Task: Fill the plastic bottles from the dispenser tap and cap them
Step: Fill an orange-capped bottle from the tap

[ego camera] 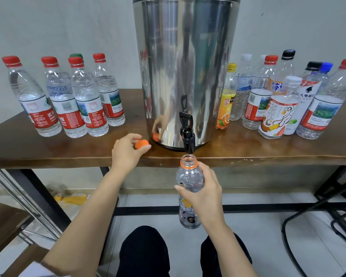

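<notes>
My right hand (206, 194) is gripping the uncapped bottle (189, 176), mouth just under the tap (187, 134). My left hand (126, 152) is pinching the orange cap (141, 144) at the tabletop (68, 150) edge, beside the steel dispenser (186, 66).

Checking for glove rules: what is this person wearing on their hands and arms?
No gloves, rings or watch on the left hand or right hand. Both forearms are bare; a light sleeve shows high on the left arm.
</notes>
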### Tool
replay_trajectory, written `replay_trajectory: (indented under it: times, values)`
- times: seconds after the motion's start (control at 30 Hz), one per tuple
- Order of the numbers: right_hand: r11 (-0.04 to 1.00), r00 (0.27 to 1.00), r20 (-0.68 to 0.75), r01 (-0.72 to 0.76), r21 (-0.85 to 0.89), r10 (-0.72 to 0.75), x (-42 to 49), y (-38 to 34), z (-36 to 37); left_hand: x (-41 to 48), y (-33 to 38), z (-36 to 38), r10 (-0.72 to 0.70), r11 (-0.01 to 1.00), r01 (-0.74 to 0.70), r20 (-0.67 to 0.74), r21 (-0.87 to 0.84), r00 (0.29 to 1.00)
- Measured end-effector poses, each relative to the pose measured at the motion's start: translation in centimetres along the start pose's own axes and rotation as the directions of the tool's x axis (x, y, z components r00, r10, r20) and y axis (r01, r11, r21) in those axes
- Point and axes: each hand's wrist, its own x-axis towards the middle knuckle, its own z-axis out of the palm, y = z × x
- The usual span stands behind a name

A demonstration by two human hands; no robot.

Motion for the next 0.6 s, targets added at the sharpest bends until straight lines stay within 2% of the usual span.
replay_trajectory:
  times: [0.1, 0.2, 0.4, 0.6]
  values:
    - [1.0, 1.0, 0.009, 0.013, -0.004, -0.013, -0.2, -0.3, 0.2, -1.6, 0.7, -1.4, 0.006, 0.961, -0.024, -0.064, -0.275, 0.998]
    - [0.999, 0.999, 0.026, 0.032, 0.0, -0.032, -0.3, -0.9, 0.6, -3.6, 2.1, -2.9, 0.072, 0.897, -0.068, -0.008, -0.437, 0.997]
    - [0.996, 0.993, 0.075, 0.092, 0.007, -0.092, -0.3, -2.8, 1.8, -6.1, 4.4, -4.4, 0.264, 0.895, -0.167, 0.19, -0.414, 0.945]
    - [0.993, 0.985, 0.122, 0.118, 0.026, -0.12, -0.6, -3.9, 2.6, -6.1, 4.8, -4.8, 0.339, 0.903, -0.234, 0.263, -0.36, 0.903]
